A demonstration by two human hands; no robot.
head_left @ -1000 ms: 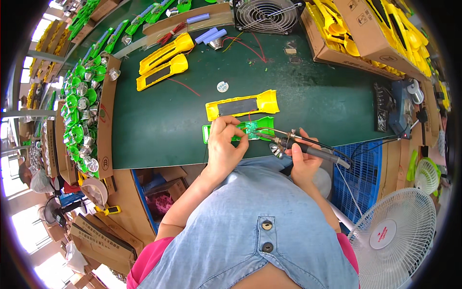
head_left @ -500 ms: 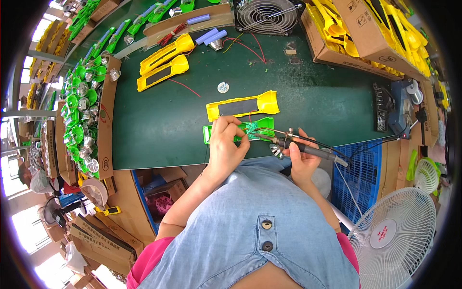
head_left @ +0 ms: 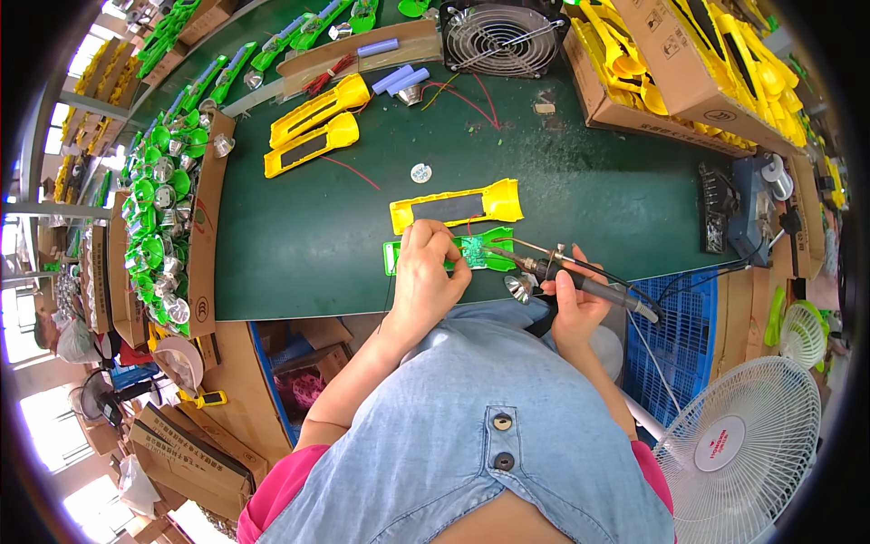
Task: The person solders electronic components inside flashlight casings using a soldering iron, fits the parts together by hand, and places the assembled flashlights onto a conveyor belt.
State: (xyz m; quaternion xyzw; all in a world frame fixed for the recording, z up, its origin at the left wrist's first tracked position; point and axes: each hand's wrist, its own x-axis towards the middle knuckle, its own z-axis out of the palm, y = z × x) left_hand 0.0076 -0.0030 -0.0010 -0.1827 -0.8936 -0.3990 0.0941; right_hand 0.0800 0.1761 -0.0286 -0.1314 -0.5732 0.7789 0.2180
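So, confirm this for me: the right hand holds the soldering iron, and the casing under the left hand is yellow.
Not quite: the casing under the left hand is green, as the head view shows. The right hand does hold the soldering iron.

Bright windows (head_left: 54,424) at left, dark-green worktable (head_left: 308,249)

Green casing (head_left: 495,263) lies open, black soldering iron (head_left: 605,290) slanting toward it.
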